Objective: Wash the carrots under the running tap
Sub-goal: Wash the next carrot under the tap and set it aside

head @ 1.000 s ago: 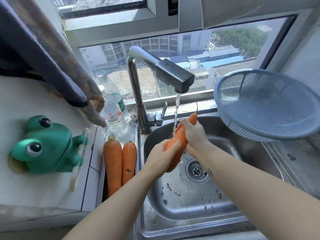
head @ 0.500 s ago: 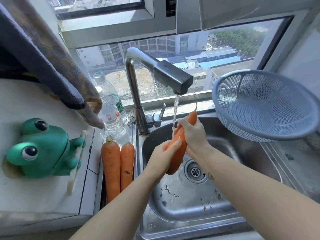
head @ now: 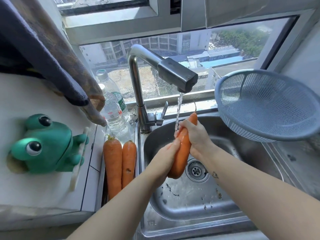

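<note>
Left grip [head: 165, 157]: you clasp the carrot [head: 181, 149] low.
Right grip [head: 194, 134]: you clasp it high.
Tap [head: 174, 73]: water strikes carrot.

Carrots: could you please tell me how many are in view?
3. The held carrot is gripped by left hand and right hand under the tap; a larger carrot and smaller carrot lie side by side left of the sink. None seems hidden.

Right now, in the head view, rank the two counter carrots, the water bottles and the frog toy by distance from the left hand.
1. Counter carrots, just left of the sink, nearest the left hand.
2. Water bottles, behind the carrots at the window.
3. Frog toy, far left on the white surface.
</note>
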The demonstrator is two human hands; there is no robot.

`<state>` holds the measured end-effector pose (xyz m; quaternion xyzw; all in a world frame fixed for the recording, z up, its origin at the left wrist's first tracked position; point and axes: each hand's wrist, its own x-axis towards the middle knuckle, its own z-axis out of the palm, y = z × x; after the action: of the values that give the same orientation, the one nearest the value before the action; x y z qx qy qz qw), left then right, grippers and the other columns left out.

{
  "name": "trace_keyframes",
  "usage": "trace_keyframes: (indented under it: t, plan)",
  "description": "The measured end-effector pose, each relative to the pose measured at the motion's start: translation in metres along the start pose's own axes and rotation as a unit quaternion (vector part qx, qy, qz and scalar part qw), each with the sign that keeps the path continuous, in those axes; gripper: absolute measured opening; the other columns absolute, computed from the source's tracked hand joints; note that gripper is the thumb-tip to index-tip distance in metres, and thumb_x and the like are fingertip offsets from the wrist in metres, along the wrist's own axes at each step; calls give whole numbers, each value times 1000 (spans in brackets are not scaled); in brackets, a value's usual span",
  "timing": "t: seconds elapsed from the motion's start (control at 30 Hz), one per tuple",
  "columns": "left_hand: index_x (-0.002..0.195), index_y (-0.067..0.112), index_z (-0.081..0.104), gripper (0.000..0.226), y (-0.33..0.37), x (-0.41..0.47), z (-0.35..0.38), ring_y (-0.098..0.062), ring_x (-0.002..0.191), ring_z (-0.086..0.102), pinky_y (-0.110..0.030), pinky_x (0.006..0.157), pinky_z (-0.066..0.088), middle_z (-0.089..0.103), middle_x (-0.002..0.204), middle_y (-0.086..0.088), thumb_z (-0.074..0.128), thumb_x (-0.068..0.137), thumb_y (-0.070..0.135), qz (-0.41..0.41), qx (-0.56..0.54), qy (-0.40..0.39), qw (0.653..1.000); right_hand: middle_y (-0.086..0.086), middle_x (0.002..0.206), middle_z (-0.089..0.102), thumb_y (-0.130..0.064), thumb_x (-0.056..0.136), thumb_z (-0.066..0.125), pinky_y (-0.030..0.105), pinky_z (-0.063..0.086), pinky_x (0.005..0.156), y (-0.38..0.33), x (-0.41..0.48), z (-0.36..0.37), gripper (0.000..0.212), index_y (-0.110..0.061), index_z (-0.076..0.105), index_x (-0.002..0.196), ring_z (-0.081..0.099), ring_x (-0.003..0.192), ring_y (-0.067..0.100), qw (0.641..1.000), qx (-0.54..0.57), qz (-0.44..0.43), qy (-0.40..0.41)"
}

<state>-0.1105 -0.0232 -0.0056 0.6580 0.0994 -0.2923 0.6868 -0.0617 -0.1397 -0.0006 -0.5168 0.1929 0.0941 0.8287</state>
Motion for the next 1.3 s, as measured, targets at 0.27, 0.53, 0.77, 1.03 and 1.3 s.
trace_keyframes:
  t: [0.27, 0.53, 0.77, 1.03, 1.3]
  plan:
    - [127, 15, 55, 41, -13, -19, -9, -16, 87, 65, -30, 75, 53, 67, 104, -6, 48, 96, 39, -23, -68, -90, 993, 6, 123, 54, -17, 89, 67, 36, 56, 81, 17, -20, -6, 78, -28, 19, 149, 65, 94, 21, 984, -168, -17, -49]
    - [132, 22, 49, 50, -16, -34, 5, -26, 95, 68, -49, 93, 52, 66, 103, -4, 35, 96, 53, 61, 110, 7, 992, 3, 119, 56, -16, 94, 58, 38, 54, 89, 37, -28, -2, 67, -26, 21, 149, 62, 95, 19, 971, -237, -12, -6]
    - [146, 19, 30, 46, -11, -43, 0, -9, 109, 46, -14, 81, 29, 49, 131, 2, 31, 103, 35, 131, 310, 57, 940, 9, 67, 54, -40, 101, 41, 34, 52, 54, 28, -17, 20, 33, -10, 49, 90, 55, 46, 21, 989, -111, 51, 81]
    - [123, 19, 50, 36, -17, -54, -19, -16, 82, 64, -37, 83, 55, 64, 95, -3, 36, 101, 44, 56, 196, 27, 979, 11, 81, 58, -28, 101, 46, 38, 54, 69, 22, -27, 16, 25, -6, 55, 94, 60, 69, 23, 991, 11, 134, 14]
    - [129, 26, 36, 58, -15, -58, -11, -16, 89, 64, -32, 81, 55, 58, 103, 0, 71, 83, 31, 34, 282, 15, 959, 10, 78, 56, -26, 102, 44, 29, 53, 54, 27, -34, 26, 24, -5, 55, 94, 57, 57, 15, 983, -172, -4, 62]
